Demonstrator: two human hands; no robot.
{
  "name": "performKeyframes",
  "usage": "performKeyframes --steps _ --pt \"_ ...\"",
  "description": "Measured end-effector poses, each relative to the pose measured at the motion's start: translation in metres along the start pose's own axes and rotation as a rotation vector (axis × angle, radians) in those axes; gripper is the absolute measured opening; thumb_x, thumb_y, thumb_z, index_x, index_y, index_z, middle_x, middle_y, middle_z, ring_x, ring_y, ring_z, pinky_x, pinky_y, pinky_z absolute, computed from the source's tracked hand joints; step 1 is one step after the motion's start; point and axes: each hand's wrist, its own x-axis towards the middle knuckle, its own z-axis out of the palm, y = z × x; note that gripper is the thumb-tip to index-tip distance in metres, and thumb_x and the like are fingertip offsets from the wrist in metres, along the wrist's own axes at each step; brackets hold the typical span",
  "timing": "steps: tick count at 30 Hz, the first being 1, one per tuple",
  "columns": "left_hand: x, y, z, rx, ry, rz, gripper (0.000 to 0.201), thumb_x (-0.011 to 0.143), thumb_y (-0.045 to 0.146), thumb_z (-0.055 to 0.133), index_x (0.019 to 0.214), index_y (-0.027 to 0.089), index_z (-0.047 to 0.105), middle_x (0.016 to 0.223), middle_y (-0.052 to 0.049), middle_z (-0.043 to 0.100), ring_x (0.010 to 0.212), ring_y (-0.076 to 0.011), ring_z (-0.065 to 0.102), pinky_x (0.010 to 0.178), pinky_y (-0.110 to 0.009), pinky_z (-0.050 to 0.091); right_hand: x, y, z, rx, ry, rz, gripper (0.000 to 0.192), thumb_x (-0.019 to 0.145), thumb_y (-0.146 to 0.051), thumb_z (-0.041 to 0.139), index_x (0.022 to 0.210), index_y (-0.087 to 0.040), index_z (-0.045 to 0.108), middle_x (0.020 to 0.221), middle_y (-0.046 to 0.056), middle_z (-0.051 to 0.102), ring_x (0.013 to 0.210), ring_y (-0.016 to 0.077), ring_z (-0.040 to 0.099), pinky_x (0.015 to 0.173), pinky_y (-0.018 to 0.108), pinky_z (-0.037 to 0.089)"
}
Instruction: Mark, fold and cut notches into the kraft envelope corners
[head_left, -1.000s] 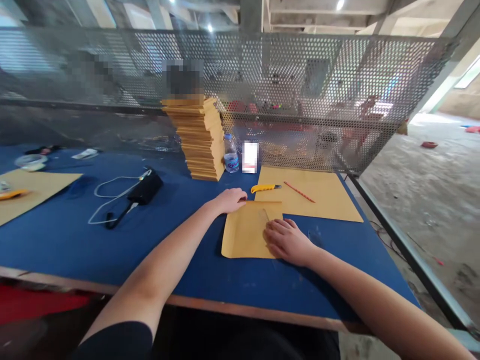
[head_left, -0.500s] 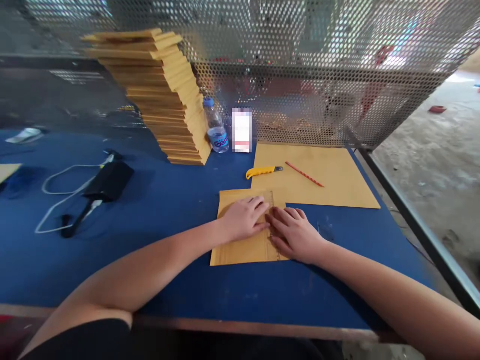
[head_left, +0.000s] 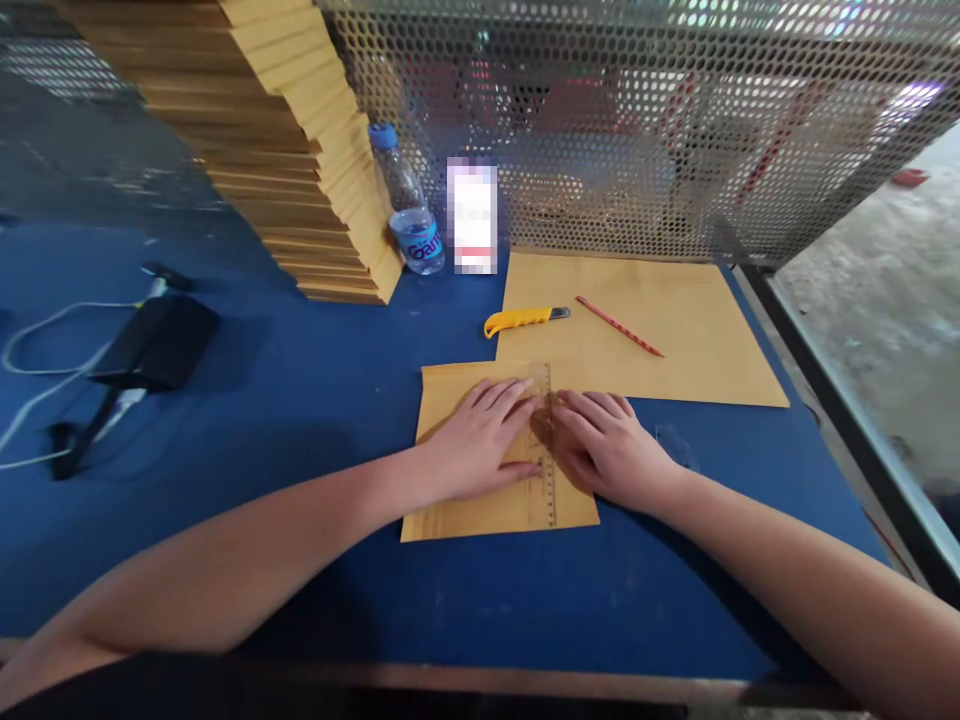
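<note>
A clear ruler (head_left: 541, 500) lies lengthwise over a small brown paper sheet (head_left: 457, 515) on the blue table. My left hand (head_left: 480, 440) rests on the sheet with its fingers spread, the fingertips at the ruler's left side. On the other side, my right hand (head_left: 619, 450) has its fingers stretched out over the sheet's right part, the tips close to the ruler's marked edge. Behind them a larger brown sheet (head_left: 705, 330) carries a red pencil (head_left: 622, 327). A yellow utility knife (head_left: 525, 318), blade partly out, overlaps that sheet's left edge.
A tall leaning stack of brown paper pieces (head_left: 300, 200) stands at the back left, beside a water bottle (head_left: 416, 220) and a blurred-out upright rectangle (head_left: 474, 215). A black box with cables (head_left: 161, 340) lies left. Behind is a perforated metal screen (head_left: 630, 170). Clear plastic (head_left: 675, 447) lies right.
The camera view has moved closer and tilted down. My right hand has shifted right from the ruler, baring more of its marked edge and the sheet's lower right corner. My left hand stays at the ruler.
</note>
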Motion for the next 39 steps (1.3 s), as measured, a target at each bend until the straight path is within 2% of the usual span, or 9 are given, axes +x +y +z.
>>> performKeyframes --steps 6,12,17,22,26,29,33,36,39 --pt "0.003 -0.006 0.001 -0.032 -0.005 0.002 0.107 0.095 0.087 0.050 0.167 0.010 0.036 0.176 -0.025 0.030 0.165 -0.0420 0.026 0.134 -0.061 0.020 0.003 0.012 -0.004 -0.051 -0.002 0.047 0.042 0.102 -0.031 0.054 0.139 -0.015 0.065 0.150 0.024 0.061 0.135 0.0431 0.055 0.109 0.062 0.046" --pt "0.004 -0.005 -0.002 -0.070 0.015 0.019 0.115 0.085 0.093 0.058 0.161 0.008 0.044 0.169 -0.029 0.038 0.161 -0.0472 0.031 0.132 -0.068 0.022 0.003 0.008 -0.004 -0.102 -0.007 0.092 0.044 0.105 -0.036 0.050 0.141 -0.017 0.064 0.149 0.025 0.060 0.133 0.0446 0.053 0.109 0.064 0.044" --pt "0.010 -0.008 -0.014 -0.084 -0.046 0.026 0.114 0.079 0.091 0.069 0.155 0.009 0.049 0.168 -0.029 0.036 0.159 -0.0480 0.033 0.132 -0.063 0.025 0.005 0.003 -0.006 -0.154 -0.010 0.114 0.041 0.104 -0.033 0.048 0.137 -0.014 0.065 0.140 0.024 0.063 0.123 0.0417 0.056 0.101 0.056 0.045" --pt "0.020 0.002 -0.021 -0.076 -0.059 -0.012 0.098 0.081 0.080 0.077 0.147 0.012 0.054 0.157 -0.026 0.046 0.150 -0.0469 0.045 0.125 -0.062 0.036 0.010 0.011 -0.008 -0.189 0.024 0.190 0.039 0.105 -0.034 0.045 0.130 -0.015 0.067 0.125 0.021 0.069 0.107 0.0360 0.059 0.092 0.050 0.045" --pt "0.025 0.009 -0.016 -0.069 -0.053 0.001 0.099 0.086 0.082 0.071 0.151 0.009 0.051 0.161 -0.030 0.043 0.155 -0.0478 0.038 0.128 -0.067 0.028 0.011 0.027 -0.018 -0.188 0.083 0.311 0.035 0.106 -0.038 0.043 0.117 -0.016 0.068 0.109 0.018 0.070 0.100 0.0332 0.062 0.089 0.046 0.046" --pt "0.026 0.006 -0.011 -0.080 -0.041 0.037 0.102 0.087 0.086 0.065 0.154 0.012 0.048 0.166 -0.028 0.039 0.160 -0.0456 0.032 0.131 -0.066 0.023 0.001 0.039 -0.036 -0.174 0.102 0.411 0.031 0.105 -0.037 0.041 0.103 -0.019 0.067 0.098 0.015 0.071 0.091 0.0297 0.065 0.079 0.041 0.047" --pt "0.027 -0.001 -0.003 -0.099 0.018 0.049 0.104 0.085 0.089 0.064 0.154 0.012 0.049 0.164 -0.026 0.041 0.157 -0.0435 0.037 0.134 -0.060 0.021 -0.032 0.060 -0.063 -0.173 0.061 0.559 0.027 0.100 -0.046 0.049 0.095 -0.024 0.062 0.080 0.008 0.069 0.064 0.0242 0.059 0.062 0.037 0.038" --pt "0.026 -0.002 0.002 -0.104 0.052 0.050 0.106 0.086 0.089 0.062 0.158 0.014 0.044 0.164 -0.024 0.042 0.156 -0.0420 0.039 0.135 -0.058 0.019 -0.053 0.077 -0.070 -0.132 -0.059 0.688 0.039 0.096 -0.062 0.049 0.094 -0.026 0.061 0.074 0.005 0.067 0.065 0.0254 0.060 0.064 0.038 0.039" --pt "0.026 0.001 0.005 -0.101 0.063 0.040 0.112 0.086 0.091 0.061 0.163 0.013 0.039 0.165 -0.023 0.041 0.157 -0.0411 0.037 0.135 -0.056 0.021 -0.060 0.086 -0.066 -0.099 -0.160 0.680 0.051 0.087 -0.077 0.056 0.088 -0.026 0.058 0.075 0.006 0.067 0.068 0.0266 0.061 0.065 0.038 0.039"
